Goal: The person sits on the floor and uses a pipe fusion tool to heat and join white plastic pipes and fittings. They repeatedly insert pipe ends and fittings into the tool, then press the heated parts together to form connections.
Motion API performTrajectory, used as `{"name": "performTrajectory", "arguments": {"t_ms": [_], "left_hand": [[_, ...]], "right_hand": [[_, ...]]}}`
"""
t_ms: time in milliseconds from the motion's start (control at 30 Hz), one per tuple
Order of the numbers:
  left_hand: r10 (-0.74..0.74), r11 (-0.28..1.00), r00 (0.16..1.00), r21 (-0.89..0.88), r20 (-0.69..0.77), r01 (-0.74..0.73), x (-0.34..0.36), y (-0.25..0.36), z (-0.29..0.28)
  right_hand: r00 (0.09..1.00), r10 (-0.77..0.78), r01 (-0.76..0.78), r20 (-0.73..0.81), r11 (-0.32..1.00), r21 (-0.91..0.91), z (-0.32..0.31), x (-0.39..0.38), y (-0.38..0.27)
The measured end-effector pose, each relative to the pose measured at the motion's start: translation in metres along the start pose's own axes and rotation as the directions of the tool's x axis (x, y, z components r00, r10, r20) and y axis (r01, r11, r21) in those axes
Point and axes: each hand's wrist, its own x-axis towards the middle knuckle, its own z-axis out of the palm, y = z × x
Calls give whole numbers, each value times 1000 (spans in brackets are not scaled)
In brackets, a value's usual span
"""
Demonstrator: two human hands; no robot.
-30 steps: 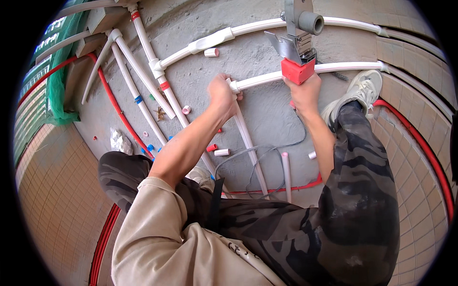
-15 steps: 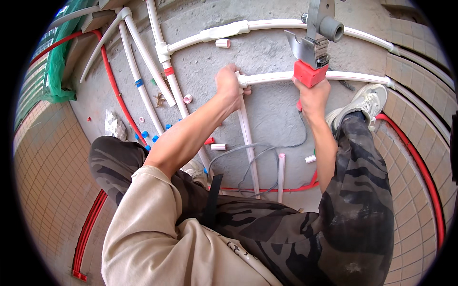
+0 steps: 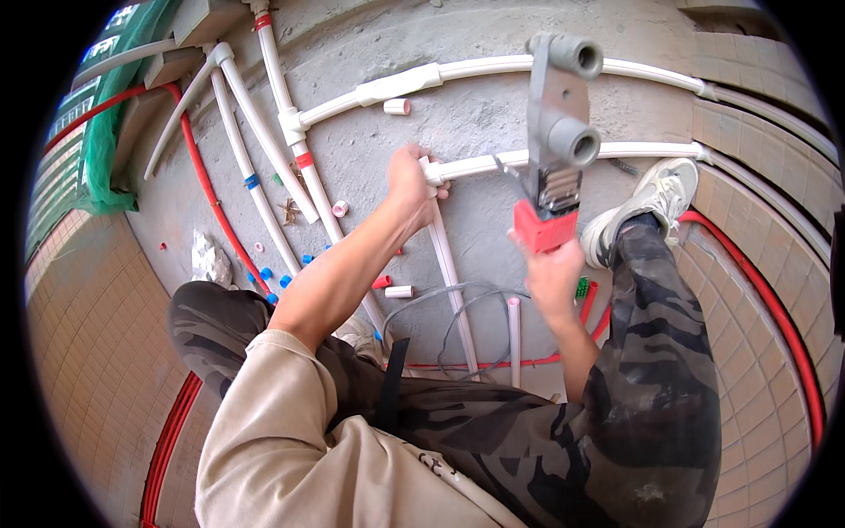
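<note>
Pipes all over a grey concrete floor, and working low over them with both knees bent. Gripping a white fitting in the left hand, curling around it enough to be hiding part of it. So, fitting-wise: sitting right inside the left grip, peeking out a bit on the right, at the left end of the lower white pipe. Also spotting a slanting white pipe from just below that grip toward the legs, too covered at the top to be showing any join. Over on the right, clutching a red-handled metal tool in the right hand, closing firmly around the red handle. Pointing its two grey sockets out away from the body, crossing over the lower white pipe in view. Can't tell about actual contact there, with some blur on the tool. Also seeing a short white piece near the upper white pipe, plus a white shoe right of the tool.
</note>
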Motion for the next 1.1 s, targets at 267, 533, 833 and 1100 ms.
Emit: {"name": "performTrajectory", "arguments": {"t_ms": [267,533,833,1100], "left_hand": [[-8,1000,1000,-28,20,9,10,8,-15],[47,986,995,158,83,-60,22,0,-14],[-45,947,995,320,91,14,18,11,-11],[-45,967,999,252,10,41,13,15,-9]], "right_hand": [[982,177,-185,-62,865,-467,-49,-154,77],[685,361,-596,-633,778,-201,-68,-330,140],[72,781,-2,-621,622,783,-63,-317,180],[-637,427,-332,-642,599,729,-108,-264,359]]}}
